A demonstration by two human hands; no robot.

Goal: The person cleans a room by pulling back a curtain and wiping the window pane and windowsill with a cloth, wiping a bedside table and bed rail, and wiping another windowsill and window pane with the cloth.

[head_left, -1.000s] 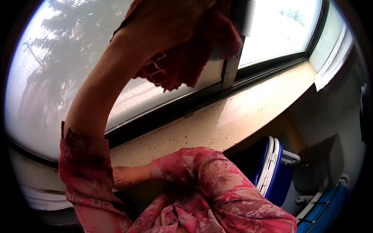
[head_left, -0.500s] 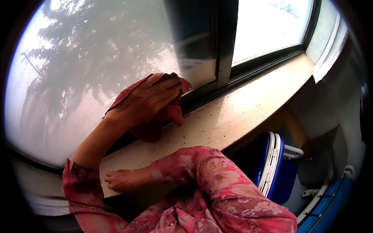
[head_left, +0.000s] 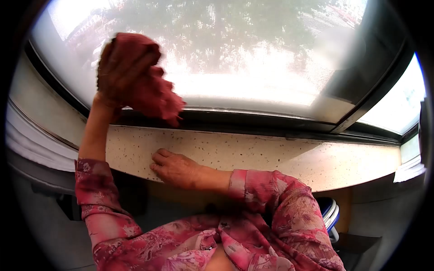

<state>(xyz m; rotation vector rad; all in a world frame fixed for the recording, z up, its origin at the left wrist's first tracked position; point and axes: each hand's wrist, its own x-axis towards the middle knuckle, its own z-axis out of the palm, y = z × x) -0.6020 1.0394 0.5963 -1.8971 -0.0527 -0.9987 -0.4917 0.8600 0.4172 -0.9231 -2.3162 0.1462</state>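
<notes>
My left hand (head_left: 120, 74) is raised at the left part of the window glass (head_left: 253, 54), closed on a crumpled red cloth (head_left: 156, 97). The cloth hangs to the right of the fingers, and motion blurs both a little. Lower down, my right hand (head_left: 176, 169) rests on the speckled windowsill (head_left: 271, 158) near its front edge. Its fingers are curled in, and I see nothing in them.
A dark frame (head_left: 217, 122) runs along the bottom of the glass, with an upright bar (head_left: 361, 108) at right. White folded fabric (head_left: 40, 140) lies at left and another piece (head_left: 409, 170) at right. A blue and white folded item (head_left: 331, 214) stands below the sill.
The view has turned to the left. My left hand has carried the red cloth from near the upright bar to the window's left side. My right hand stays at the sill, curled.
</notes>
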